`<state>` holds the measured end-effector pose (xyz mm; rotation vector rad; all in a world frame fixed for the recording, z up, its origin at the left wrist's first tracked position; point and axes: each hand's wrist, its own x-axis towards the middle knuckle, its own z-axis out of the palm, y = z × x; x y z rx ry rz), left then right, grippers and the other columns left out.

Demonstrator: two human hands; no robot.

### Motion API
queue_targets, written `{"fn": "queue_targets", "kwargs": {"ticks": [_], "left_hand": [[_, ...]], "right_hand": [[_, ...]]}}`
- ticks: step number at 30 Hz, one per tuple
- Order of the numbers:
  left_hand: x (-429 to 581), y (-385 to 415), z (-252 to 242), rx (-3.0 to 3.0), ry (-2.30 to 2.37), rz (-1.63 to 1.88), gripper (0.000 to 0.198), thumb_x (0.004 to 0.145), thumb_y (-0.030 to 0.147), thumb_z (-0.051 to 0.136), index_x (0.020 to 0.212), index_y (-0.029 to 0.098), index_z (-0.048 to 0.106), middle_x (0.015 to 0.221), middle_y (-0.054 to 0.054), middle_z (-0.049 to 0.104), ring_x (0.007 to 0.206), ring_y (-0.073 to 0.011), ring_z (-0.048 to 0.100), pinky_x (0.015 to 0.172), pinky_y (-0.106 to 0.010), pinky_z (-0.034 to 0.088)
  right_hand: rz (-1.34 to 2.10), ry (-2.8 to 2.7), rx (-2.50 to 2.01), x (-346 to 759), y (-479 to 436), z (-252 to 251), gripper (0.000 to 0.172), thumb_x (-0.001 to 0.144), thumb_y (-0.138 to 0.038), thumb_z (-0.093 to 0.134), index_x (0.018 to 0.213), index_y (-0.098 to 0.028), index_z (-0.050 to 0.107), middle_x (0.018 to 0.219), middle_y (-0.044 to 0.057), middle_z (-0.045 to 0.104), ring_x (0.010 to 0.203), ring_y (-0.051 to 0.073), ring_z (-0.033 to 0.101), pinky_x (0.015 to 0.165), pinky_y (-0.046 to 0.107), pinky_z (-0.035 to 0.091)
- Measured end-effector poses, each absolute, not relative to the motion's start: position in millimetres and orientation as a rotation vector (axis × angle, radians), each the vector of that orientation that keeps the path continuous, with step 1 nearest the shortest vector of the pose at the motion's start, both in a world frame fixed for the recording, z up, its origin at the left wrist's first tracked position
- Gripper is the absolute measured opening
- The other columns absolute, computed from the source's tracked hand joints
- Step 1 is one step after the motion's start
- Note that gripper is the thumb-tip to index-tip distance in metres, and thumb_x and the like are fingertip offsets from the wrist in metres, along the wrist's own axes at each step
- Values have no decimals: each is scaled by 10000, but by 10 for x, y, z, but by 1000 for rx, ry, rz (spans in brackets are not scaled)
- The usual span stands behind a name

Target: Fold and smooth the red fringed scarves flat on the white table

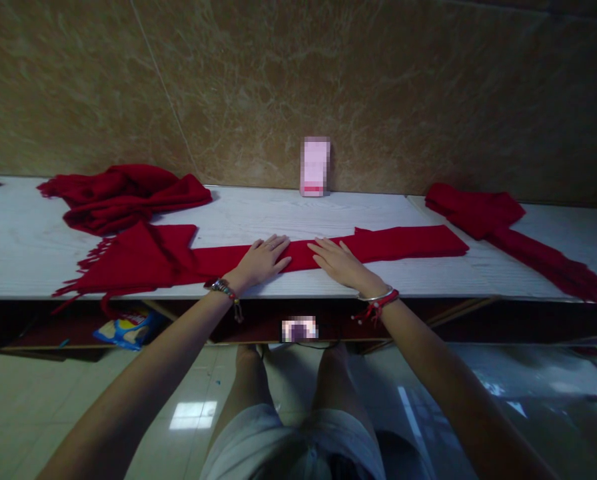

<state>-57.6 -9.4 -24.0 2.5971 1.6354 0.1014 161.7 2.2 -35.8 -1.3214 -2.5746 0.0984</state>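
A red scarf (403,243) lies lengthwise along the white wood-grain counter, folded into a long narrow strip. Its left end spreads wider, with fringe near the front edge. My left hand (264,258) rests flat on the middle of the strip, fingers stretched out. Just to its right, my right hand (339,261) also presses flat on the cloth, fingers extended. A short stretch of red fabric shows between the two hands. Neither hand grips anything.
Another red scarf (133,193) is bunched at the back left, and more red fringed cloth (498,217) lies at the right. A pixelated pink object (315,167) leans against the marbled wall (258,87). On the shelf below are a blue snack bag (128,330) and a pixelated item (299,329).
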Motion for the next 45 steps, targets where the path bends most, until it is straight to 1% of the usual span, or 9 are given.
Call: {"fn": "queue_targets", "kwargs": {"ticks": [4, 9, 14, 18, 23, 32, 38, 42, 45], "left_hand": [[-580, -100, -275, 2610, 1660, 106, 543, 950, 393, 264, 1416, 124, 343, 1491, -104, 330, 1383, -236, 269, 1103, -421, 249], [-588, -103, -285, 2626, 1661, 132, 545, 943, 404, 266, 1409, 136, 356, 1485, -92, 347, 1371, -223, 297, 1094, -401, 270], [-604, -79, -288, 2626, 1645, 139, 533, 942, 390, 265, 1404, 142, 358, 1479, -103, 357, 1366, -237, 306, 1088, -449, 274], [-492, -55, -254, 2578, 1656, 137, 524, 941, 388, 285, 1403, 150, 355, 1490, -121, 330, 1379, -269, 274, 1091, -513, 243], [-252, -65, -248, 2608, 1626, 163, 522, 949, 421, 302, 1417, 195, 344, 1508, -98, 298, 1384, -268, 262, 1092, -507, 244], [-212, -112, -277, 2636, 1641, 107, 514, 959, 400, 268, 1417, 184, 357, 1504, -80, 311, 1380, -258, 269, 1093, -484, 248], [-208, -81, -221, 2574, 1646, 37, 510, 954, 382, 277, 1420, 185, 343, 1515, -80, 289, 1387, -248, 253, 1103, -483, 226], [-36, 51, -17, 2431, 1656, -123, 518, 926, 387, 369, 1405, 189, 355, 1524, -103, 260, 1391, -291, 236, 1092, -567, 195], [238, 123, 88, 2500, 1641, 29, 518, 946, 420, 327, 1414, 200, 337, 1537, -97, 226, 1406, -285, 189, 1112, -554, 152]], "right_hand": [[86, -2647, -1473, 1715, 38, -319, 487, 945, -324, 264, 1416, -266, 374, 1510, 47, 318, 1378, 253, 284, 1082, 551, 267], [-21, -2607, -1733, 2118, 80, -230, 513, 937, -299, 253, 1435, -214, 346, 1507, 85, 319, 1379, 273, 276, 1088, 566, 243], [-72, -2466, -1985, 2463, 156, -159, 515, 934, -305, 274, 1432, -202, 352, 1494, 107, 340, 1364, 309, 300, 1067, 601, 258], [-16, -2505, -1786, 2363, 194, -162, 511, 938, -340, 277, 1419, -200, 378, 1499, 108, 333, 1370, 298, 290, 1073, 566, 280], [73, -2637, -1553, 2103, 196, -260, 500, 948, -353, 258, 1423, -241, 367, 1503, 76, 332, 1374, 270, 289, 1082, 541, 283], [-140, -2545, -1833, 2836, 295, -240, 508, 936, -335, 260, 1425, -241, 362, 1480, 83, 378, 1360, 272, 320, 1079, 568, 272], [-141, -2412, -2029, 3201, 328, -147, 530, 925, -369, 263, 1411, -199, 388, 1490, 120, 349, 1356, 329, 312, 1046, 627, 279], [-56, -2444, -1909, 3008, 301, -140, 544, 930, -389, 252, 1432, -203, 348, 1515, 101, 305, 1383, 301, 258, 1077, 570, 270], [-7, -2489, -1801, 2820, 292, -156, 540, 933, -399, 246, 1442, -235, 326, 1526, 68, 286, 1394, 277, 233, 1095, 551, 245]]}}
